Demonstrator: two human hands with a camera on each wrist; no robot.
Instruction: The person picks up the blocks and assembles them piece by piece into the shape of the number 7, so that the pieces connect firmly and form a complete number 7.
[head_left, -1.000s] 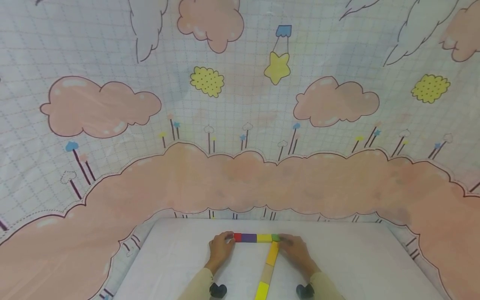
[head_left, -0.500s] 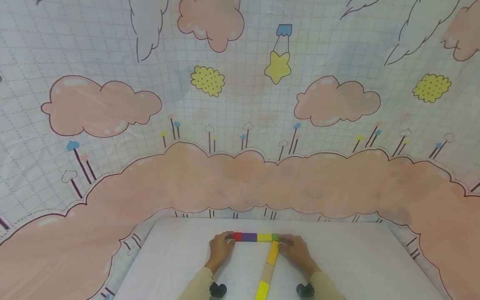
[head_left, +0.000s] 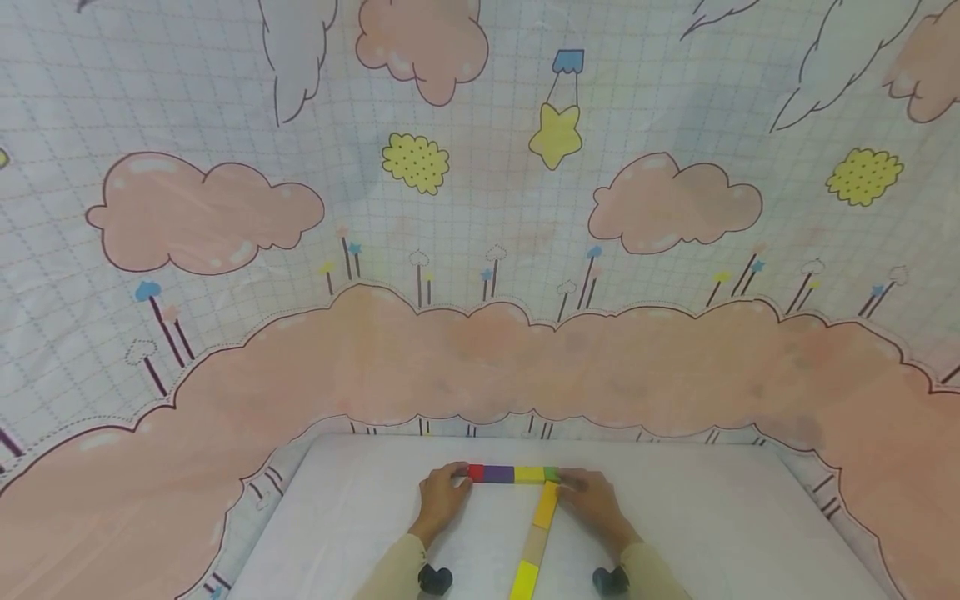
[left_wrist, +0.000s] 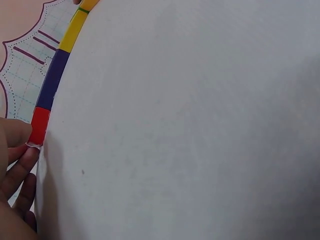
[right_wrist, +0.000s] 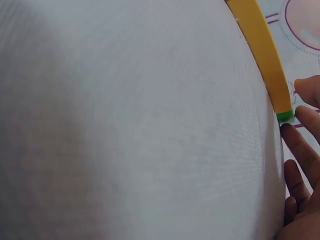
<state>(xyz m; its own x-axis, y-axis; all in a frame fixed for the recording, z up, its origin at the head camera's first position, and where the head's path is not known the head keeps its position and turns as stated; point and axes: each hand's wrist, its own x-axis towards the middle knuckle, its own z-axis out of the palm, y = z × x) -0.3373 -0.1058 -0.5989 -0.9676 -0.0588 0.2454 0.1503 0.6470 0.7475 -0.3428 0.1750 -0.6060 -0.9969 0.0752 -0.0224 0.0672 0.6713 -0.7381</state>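
A row of blocks lies along the far part of the white table: a red block, a purple block, a yellow block and a green block. My left hand pinches the red block at the row's left end, thumb on its side. At the right end, fingertips of my right hand touch the green block. In the right wrist view, that thumb stands apart from the blocks. Beside it, an orange block slants toward me, followed by a tan block and a bright yellow block.
The white table ends just behind the row. Beyond hangs a cloth printed with pink clouds and stars. Dark straps sit at both wrists, over beige sleeves.
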